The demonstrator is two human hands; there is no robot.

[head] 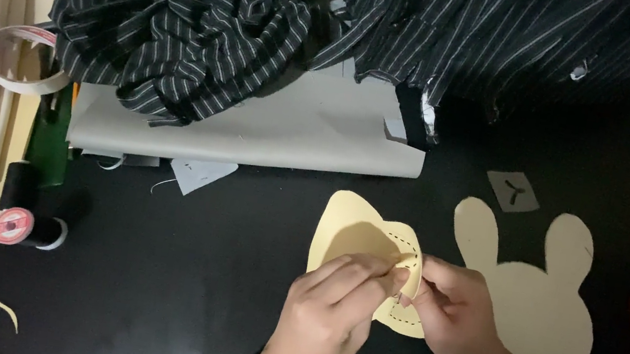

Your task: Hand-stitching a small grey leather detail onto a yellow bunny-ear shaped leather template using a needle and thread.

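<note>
As both hands pinch the stitched yellow felt piece (360,239), left hand (327,314) beside right hand (455,313), the thread could snag if the fold slips; a rabbit-shaped cutout (535,300) lies just right.

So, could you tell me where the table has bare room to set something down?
Bare table lies left of the hands, between thread spool and yellow piece. Crowded: striped fabric over paper roll behind; rabbit cutout right.

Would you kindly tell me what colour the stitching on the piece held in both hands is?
Black dashed stitching on pale yellow felt piece, head view.
</note>
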